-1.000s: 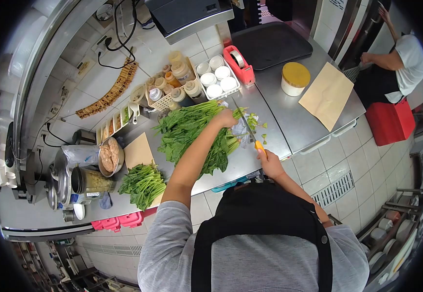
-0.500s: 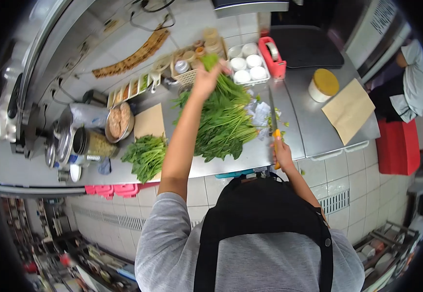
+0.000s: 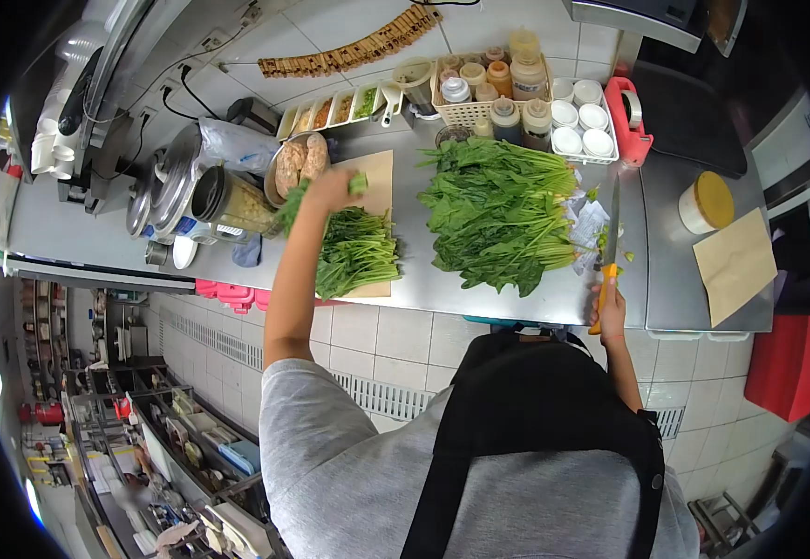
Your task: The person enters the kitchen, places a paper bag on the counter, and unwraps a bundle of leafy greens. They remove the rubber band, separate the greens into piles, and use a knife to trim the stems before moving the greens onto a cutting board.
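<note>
My left hand (image 3: 332, 191) is closed around a small bunch of leafy greens (image 3: 291, 210), stems toward the right, above a brown paper sheet (image 3: 380, 177). Just below it, a pile of cut greens (image 3: 353, 256) lies on that sheet. In my right hand (image 3: 612, 310) is a knife (image 3: 609, 271) with a yellow handle, its blade pointing away from me near the counter's seam. Between the hands spreads a large heap of leafy greens (image 3: 493, 214), stems to the right. Crumpled white paper (image 3: 591, 224) and green scraps lie between those stems and the knife.
Behind the heap stand a basket of bottles (image 3: 465, 114), a tray of white-lidded cups (image 3: 584, 119) and a red tape dispenser (image 3: 628, 121). At left are a metal bowl (image 3: 274, 186) and a jar (image 3: 237, 200). A yellow-lidded tub (image 3: 706, 203) stands at right beside brown paper (image 3: 735, 265).
My left hand has moved left with a bunch of greens, from the large heap to over the smaller pile. The knife stays in my right hand. The view has shifted left.
</note>
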